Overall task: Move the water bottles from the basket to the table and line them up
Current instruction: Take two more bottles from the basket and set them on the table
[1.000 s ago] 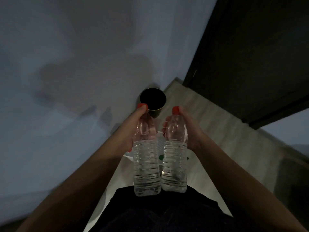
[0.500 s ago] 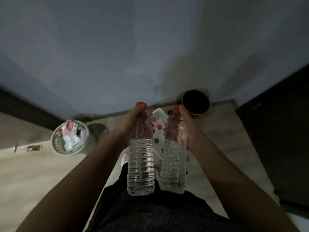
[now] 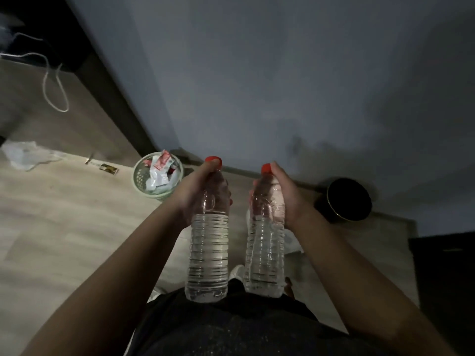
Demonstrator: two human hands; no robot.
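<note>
Head view: the left hand (image 3: pixel 198 191) grips one water bottle (image 3: pixel 208 253) around its shoulder, just under the red cap, and the right hand (image 3: pixel 288 199) grips a second bottle (image 3: pixel 264 253) the same way. Both hang upright in the air, side by side but apart, over the floor. No table shows in this dim frame. Held so high on smooth plastic, a heavy bottle could slip, knock its neighbour, or clip the green wastebasket (image 3: pixel 138 176) or the black bin (image 3: pixel 347 199) nearby.
</note>
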